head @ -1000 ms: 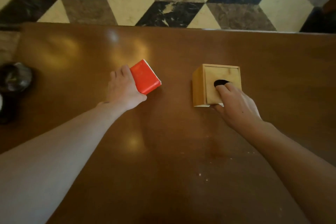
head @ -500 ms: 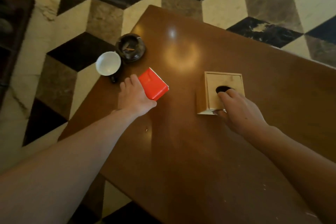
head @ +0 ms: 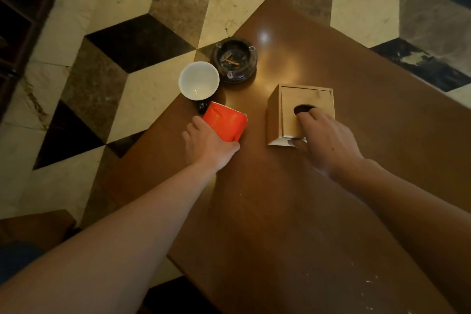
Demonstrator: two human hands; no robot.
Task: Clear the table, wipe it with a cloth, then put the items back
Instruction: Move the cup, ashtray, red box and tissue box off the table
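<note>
My left hand [head: 207, 144] grips the near end of a red pack [head: 225, 121] that lies on the brown wooden table [head: 293, 211]. My right hand [head: 327, 141] holds a square wooden box [head: 300, 112], fingers on its top by the dark round hole and thumb under its near edge. A white cup [head: 198, 81] stands at the table's left edge, just beyond the red pack. A dark ashtray [head: 234, 60] with butts sits beside the cup near the corner.
White crumbs and specks [head: 369, 282] dot the near right of the table. The patterned marble floor [head: 142, 41] lies left and beyond. A dark cabinet [head: 17, 7] stands at the far left. A low brown seat [head: 33, 227] is at the lower left.
The view has swung left and nearer, bringing the cup and ashtray closer to centre. Both hands keep their holds; the red pack now lies close to the cup.
</note>
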